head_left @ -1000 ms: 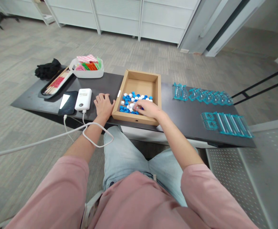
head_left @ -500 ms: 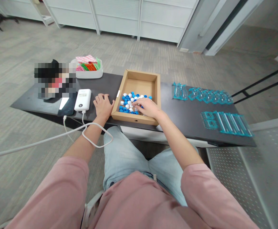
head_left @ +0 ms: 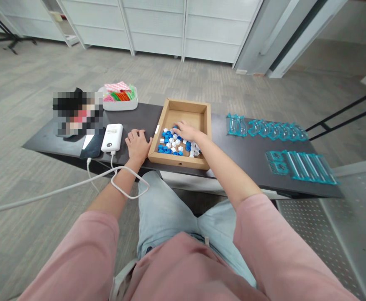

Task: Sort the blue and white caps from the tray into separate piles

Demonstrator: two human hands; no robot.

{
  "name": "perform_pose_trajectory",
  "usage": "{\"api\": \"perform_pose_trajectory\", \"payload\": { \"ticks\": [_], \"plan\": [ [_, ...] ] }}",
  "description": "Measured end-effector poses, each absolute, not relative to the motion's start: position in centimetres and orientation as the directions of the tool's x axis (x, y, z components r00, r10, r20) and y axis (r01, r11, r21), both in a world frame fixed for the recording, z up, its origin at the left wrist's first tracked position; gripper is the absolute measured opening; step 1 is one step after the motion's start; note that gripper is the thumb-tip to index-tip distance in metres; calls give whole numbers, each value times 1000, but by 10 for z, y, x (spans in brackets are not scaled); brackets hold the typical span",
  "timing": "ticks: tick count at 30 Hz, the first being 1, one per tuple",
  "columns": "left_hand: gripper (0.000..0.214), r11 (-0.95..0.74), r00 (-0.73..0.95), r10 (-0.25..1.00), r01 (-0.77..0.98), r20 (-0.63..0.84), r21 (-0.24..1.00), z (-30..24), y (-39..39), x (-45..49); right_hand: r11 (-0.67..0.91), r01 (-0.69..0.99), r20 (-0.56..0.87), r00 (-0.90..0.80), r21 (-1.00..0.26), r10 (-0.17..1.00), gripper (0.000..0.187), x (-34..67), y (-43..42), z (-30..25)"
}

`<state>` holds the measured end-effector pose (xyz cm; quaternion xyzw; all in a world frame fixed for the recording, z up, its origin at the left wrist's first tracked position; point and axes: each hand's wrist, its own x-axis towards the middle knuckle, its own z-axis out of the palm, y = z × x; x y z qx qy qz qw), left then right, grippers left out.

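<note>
In the head view, an open cardboard box [head_left: 187, 113] holds many small blue and white faceted pieces [head_left: 174, 142], mostly in its near half. My right hand [head_left: 185, 131] is inside the box at the far edge of the pile. Its fingers are bent together over the pieces; what is between the fingertips, if anything, is hidden. A cluster of white pieces [head_left: 194, 150] lies in the near right corner, partly under my right wrist. My left hand [head_left: 138, 144] rests with spread fingers on the dark table [head_left: 233, 161], its thumb by the box's left wall.
Left of my left hand are a white power bank [head_left: 111, 137] with a cable [head_left: 76, 188], a dark phone [head_left: 92, 144] and a blurred-out item. Behind stands a white basket [head_left: 121, 105] of colourful strips. To the right lie clear-and-teal packages [head_left: 273, 128] and more packages [head_left: 308, 165].
My right hand has moved away from me, from the middle of the pile to its far edge. White pieces in the near right corner now show. My left hand stays beside the box.
</note>
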<state>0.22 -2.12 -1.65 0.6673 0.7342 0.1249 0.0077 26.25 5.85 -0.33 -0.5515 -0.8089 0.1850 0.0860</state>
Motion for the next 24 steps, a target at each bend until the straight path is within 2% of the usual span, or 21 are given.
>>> {"api": "perform_pose_trajectory", "payload": {
  "ticks": [8, 14, 16, 18, 20, 22, 24],
  "plan": [
    [58, 74, -110, 980, 974, 164, 213, -17, -21, 3, 400, 823, -31, -449, -402, 893, 43, 250, 67, 1],
    [59, 71, -110, 979, 973, 171, 220, -17, -22, 4, 530, 752, -98, -607, -392, 789, 44, 254, 67, 12],
    [59, 64, -105, 978, 973, 178, 223, -18, -22, 3, 474, 809, -100, -534, -347, 839, 45, 269, 68, 19],
    [59, 61, -103, 978, 972, 179, 226, -18, -22, 3, 374, 896, -129, -411, -238, 902, 44, 286, 68, 27],
    [59, 62, -104, 979, 971, 177, 229, -17, -22, 3, 320, 939, -205, -340, -125, 918, 44, 301, 64, 33],
    [59, 61, -103, 980, 971, 172, 230, -16, -23, 4, 347, 934, -291, -355, -81, 888, 44, 309, 59, 38],
    [59, 63, -102, 981, 972, 165, 228, -14, -24, 4, 407, 908, -348, -414, -98, 841, 45, 310, 53, 40]
  ]
}}
